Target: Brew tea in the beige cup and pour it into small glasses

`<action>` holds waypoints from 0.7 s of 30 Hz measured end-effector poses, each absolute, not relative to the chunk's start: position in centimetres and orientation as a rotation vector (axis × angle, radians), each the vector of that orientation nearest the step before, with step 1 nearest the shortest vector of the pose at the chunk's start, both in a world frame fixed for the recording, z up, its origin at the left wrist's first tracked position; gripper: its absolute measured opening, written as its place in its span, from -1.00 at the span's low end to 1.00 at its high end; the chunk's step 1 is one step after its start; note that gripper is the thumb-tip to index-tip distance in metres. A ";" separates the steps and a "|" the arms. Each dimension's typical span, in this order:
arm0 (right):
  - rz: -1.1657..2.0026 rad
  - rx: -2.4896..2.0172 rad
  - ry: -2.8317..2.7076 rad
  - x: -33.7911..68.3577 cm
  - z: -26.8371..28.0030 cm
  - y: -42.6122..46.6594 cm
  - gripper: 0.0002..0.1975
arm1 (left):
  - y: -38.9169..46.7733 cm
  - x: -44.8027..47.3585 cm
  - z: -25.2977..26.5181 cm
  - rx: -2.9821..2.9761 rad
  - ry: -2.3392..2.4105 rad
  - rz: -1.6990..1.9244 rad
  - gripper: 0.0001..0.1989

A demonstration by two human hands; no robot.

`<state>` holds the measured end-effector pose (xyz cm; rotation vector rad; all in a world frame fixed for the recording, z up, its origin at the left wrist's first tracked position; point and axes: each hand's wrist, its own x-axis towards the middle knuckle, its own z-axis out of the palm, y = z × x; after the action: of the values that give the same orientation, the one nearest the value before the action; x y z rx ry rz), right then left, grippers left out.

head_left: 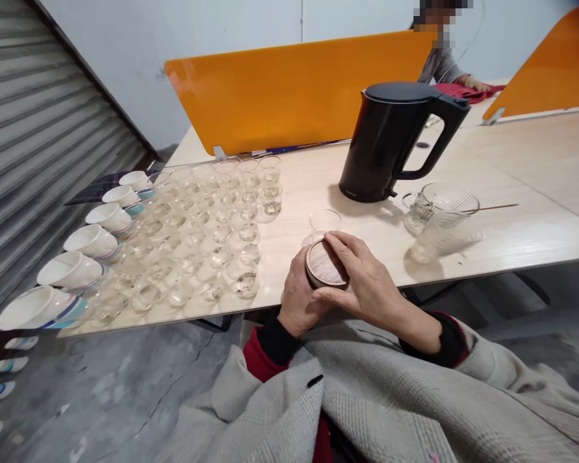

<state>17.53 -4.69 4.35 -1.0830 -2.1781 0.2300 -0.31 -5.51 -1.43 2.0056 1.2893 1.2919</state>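
Close to the table's front edge, my left hand [299, 292] is wrapped round a small round container with a wood-grain lid [327, 262]. My right hand [369, 280] grips the lid's rim from the other side, thumb in front and fingers behind. The lid sits on the container, whose body is mostly hidden by my hands. Just behind them stands a clear glass cup [325, 220], partly covered by my fingers. To the left, many clear cups [222, 257] stand in close rows, with dark bits at the bottom of several.
White paper cups [91, 241] line the table's left edge. A black electric kettle [374, 148] stands behind my hands. Right of it is a ribbed glass pitcher [446, 199] with a thin stick in it. Orange dividers [289, 96] cross the table. Beyond, a person's hand [473, 82] rests on red cloth.
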 end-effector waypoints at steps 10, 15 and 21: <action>0.117 -1.144 -2.163 18.4 4.9 -4.2 -0.12 | -5.2 3.1 -1.3 1.991 1.513 1.246 -0.12; 0.089 -1.159 -2.129 18.5 4.5 -4.0 -0.20 | -4.9 3.7 -1.8 2.052 1.544 1.193 -0.21; 0.150 -1.133 -2.029 18.3 4.4 -3.8 -0.27 | -4.9 3.5 -1.4 2.013 1.435 1.446 -0.11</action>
<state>18.30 -3.82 4.35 -1.1333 -2.0289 0.1499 3.49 -4.91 -1.42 2.0129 1.4349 1.4456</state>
